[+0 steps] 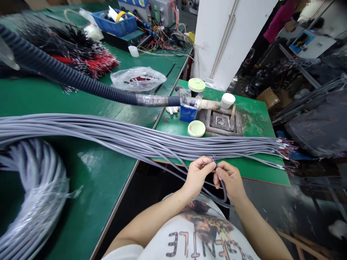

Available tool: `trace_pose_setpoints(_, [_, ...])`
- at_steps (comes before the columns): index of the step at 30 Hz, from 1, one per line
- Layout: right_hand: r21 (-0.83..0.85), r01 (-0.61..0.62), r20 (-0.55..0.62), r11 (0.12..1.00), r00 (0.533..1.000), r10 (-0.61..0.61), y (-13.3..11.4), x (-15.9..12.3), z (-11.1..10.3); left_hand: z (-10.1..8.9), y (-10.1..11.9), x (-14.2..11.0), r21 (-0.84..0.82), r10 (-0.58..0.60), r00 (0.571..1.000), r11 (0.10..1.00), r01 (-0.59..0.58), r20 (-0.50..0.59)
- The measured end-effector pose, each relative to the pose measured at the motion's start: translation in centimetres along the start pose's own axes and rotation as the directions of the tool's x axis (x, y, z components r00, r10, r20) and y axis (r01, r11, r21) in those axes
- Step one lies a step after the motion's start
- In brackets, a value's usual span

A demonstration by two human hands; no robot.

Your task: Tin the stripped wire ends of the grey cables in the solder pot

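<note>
Left hand [197, 177] and right hand [230, 180] pinch close together on the coloured wire ends [214, 160] of one grey sheathed cable [223, 189], which I hold up from here just off the near edge of the green workbench [260, 169], with the long grey cable bundle [135, 139] lying just beyond.

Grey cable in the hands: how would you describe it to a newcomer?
Find the grey cable bundle lying across the green workbench. One cable droops from its near side up between the left hand and right hand. Only its coloured wire end is held.
</note>
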State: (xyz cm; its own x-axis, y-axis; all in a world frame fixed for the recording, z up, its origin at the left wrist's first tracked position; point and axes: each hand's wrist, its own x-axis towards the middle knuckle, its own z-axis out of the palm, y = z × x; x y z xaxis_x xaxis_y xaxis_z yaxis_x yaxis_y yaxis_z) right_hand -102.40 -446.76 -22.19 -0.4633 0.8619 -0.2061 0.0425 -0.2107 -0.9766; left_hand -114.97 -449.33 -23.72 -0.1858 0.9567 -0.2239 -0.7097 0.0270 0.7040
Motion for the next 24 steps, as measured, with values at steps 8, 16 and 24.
trace_pose_setpoints(8, [0.007, -0.002, -0.049, 1.000, 0.999, 0.002, -0.6, 1.1, 0.4, -0.5, -0.2, 0.2, -0.025, 0.001, 1.000, 1.000, -0.001, 0.005])
trace_pose_setpoints(16, [-0.008, -0.002, -0.066, 1.000, 0.998, 0.001, -0.7, 1.2, 0.5, -0.8, -0.5, 0.4, -0.014, 0.005, 1.000, 1.000, -0.005, -0.029])
trace_pose_setpoints(24, [-0.043, 0.021, -0.092, 0.999, 0.995, -0.025, -0.7, 1.7, 0.4, -0.9, -0.5, 0.6, -0.006, 0.008, 0.998, 1.000, -0.008, -0.057])
